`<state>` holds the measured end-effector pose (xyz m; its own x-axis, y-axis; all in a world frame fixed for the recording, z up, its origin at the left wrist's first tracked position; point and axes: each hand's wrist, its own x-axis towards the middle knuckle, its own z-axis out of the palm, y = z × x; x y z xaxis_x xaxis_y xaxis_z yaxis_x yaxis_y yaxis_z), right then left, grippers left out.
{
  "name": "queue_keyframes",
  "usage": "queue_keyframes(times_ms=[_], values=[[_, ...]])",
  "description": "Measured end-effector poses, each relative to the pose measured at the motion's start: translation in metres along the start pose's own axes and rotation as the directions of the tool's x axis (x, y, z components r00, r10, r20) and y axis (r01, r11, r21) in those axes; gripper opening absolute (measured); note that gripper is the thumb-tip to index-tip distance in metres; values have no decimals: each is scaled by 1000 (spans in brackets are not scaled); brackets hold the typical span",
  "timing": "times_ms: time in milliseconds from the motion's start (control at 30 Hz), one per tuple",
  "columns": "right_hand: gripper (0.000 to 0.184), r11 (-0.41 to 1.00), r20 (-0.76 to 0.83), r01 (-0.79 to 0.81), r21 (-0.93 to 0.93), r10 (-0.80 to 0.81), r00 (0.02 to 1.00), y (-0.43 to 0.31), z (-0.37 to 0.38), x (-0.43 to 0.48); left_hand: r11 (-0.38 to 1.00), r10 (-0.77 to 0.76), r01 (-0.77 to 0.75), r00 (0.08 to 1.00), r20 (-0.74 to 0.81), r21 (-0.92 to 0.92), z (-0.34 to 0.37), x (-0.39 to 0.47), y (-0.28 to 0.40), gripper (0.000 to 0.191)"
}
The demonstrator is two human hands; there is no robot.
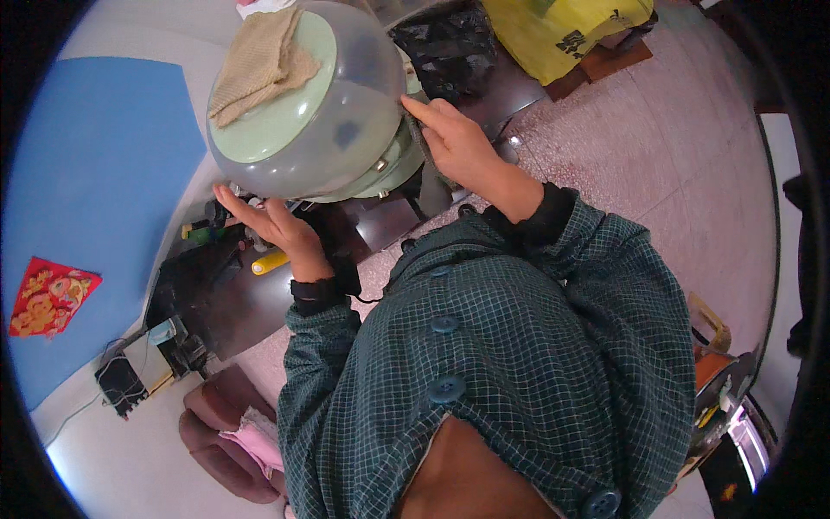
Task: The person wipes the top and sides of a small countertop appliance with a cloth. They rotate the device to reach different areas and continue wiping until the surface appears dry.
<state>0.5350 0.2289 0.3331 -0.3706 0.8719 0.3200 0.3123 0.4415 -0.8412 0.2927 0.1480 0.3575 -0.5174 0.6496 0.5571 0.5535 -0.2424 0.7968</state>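
A large rounded, see-through container with a pale green lid and green base stands before me, tilted in the view. On its lid lies a folded tan cloth. My left hand is by the container's lower left side, fingers apart and holding nothing; whether it touches the wall is unclear. At the right side, my right hand has its index finger stretched to the container's edge. A dark grey strip, perhaps cloth, runs beneath that hand; whether the fingers grip it is hidden. Small metal fittings show on the base.
The dark tabletop bears a yellow cylindrical object and small clutter. Behind on the right are a black plastic bag and a yellow bag with writing. A brown padded seat and small devices with cables are lower left.
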Motion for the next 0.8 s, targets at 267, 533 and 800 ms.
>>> queue_keyframes(times_ms=[267,533,800], values=[[28,955,-154,-238,179,266,952,32,2,21,904,255,-313,941,221,290,9,-4,26,83],[31,997,-98,-81,12,82,992,12,44,-14,814,293,-402,907,302,418,-7,0,21,55],[33,986,5,108,-129,-109,994,-14,63,-43,977,174,-154,976,134,-146,-28,4,9,67]])
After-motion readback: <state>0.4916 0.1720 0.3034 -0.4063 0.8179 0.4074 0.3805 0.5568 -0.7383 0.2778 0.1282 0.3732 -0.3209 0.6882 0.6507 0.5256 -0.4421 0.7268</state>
